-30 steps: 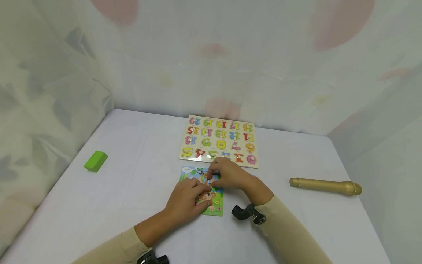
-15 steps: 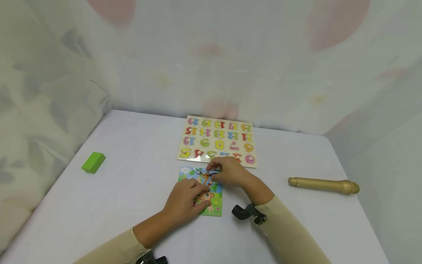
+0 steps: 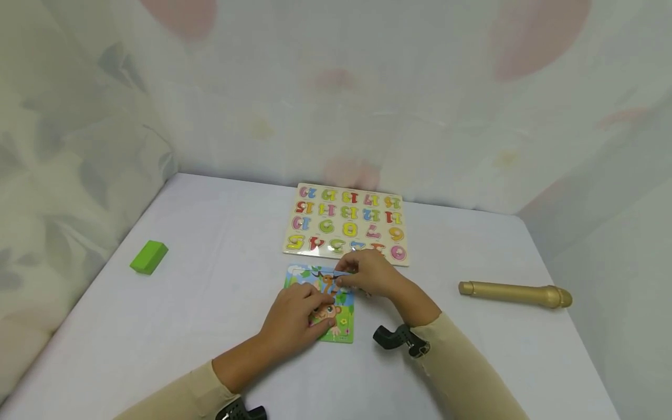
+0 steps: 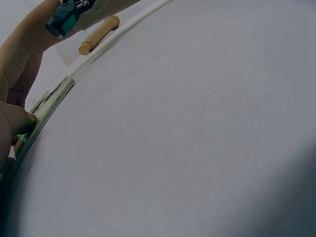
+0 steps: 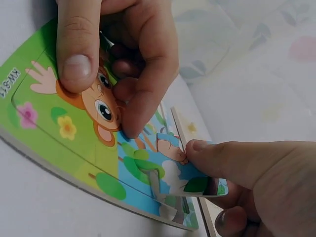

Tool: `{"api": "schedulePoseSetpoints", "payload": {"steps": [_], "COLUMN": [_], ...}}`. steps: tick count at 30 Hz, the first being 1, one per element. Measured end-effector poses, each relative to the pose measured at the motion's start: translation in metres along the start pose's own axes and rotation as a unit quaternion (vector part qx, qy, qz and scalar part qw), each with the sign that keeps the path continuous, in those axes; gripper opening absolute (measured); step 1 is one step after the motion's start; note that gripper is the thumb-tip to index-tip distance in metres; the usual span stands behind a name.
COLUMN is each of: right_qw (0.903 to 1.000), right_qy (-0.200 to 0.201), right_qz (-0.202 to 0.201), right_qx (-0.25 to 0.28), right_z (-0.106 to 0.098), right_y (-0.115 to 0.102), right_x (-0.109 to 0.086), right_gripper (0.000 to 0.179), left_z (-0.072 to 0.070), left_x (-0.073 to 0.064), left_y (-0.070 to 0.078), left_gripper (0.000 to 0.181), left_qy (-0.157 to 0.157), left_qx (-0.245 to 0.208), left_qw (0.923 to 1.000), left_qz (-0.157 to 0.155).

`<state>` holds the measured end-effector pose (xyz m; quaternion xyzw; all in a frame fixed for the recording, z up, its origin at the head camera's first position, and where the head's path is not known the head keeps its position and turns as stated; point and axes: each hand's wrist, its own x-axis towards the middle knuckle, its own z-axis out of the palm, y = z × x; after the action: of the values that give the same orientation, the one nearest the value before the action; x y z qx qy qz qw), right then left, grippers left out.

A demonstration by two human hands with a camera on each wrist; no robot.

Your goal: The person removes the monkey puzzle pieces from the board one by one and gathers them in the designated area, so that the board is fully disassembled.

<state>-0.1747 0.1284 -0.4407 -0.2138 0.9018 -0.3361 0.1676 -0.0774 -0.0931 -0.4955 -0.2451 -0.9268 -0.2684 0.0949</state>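
A small monkey jigsaw board [image 3: 343, 333] lies on the white table, its picture facing up. My left hand [image 3: 294, 315] rests on the board's left part, and in the right wrist view its thumb [image 5: 79, 54] presses beside the monkey's face. At the upper right of the board, my right hand [image 3: 373, 274] pinches a jigsaw piece [image 5: 174, 173] between thumb and fingers. Tilted over the board's edge, the piece shows blue sky, a white cloud and a green leaf. The left wrist view catches the board edge-on, with the left thumb on top.
Behind the jigsaw lies a wooden number puzzle [image 3: 346, 219], its front edge close to my right hand. A green block [image 3: 149, 257] sits far left. To the right lies a gold toy microphone [image 3: 514, 293]. Fabric curtains stand along the table's back and sides.
My right hand has shifted a little to the right with the jigsaw piece, whose edge now shows below the hand. My left hand stays in place on the board.
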Motion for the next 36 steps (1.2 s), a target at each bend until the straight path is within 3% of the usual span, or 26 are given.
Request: {"api": "schedulePoseSetpoints", "payload": {"steps": [13,30,36], "right_qw": [0.9968,0.9965,0.9968], "right_qy": [-0.014,-0.003,-0.007], "right_qz": [-0.011,0.051,0.056], "right_qx": [0.077,0.066,0.056], "right_z": [-0.019,-0.056,-0.072], "right_y": [0.017,0.066,0.084], "right_x": [-0.02,-0.067,-0.086], "right_gripper": [0.009,0.011,0.011], "left_z": [0.002,-0.001,0.003], "left_x": [0.0,0.0,0.0], "left_y": [-0.001,0.0,-0.002], "left_gripper": [0.035,0.036,0.037], "left_qy": [0.012,0.009,0.012], "left_qx": [-0.011,-0.009,-0.012], "left_qw": [0.9998,0.9999,0.9998], "left_qz": [0.011,0.005,0.012]}}
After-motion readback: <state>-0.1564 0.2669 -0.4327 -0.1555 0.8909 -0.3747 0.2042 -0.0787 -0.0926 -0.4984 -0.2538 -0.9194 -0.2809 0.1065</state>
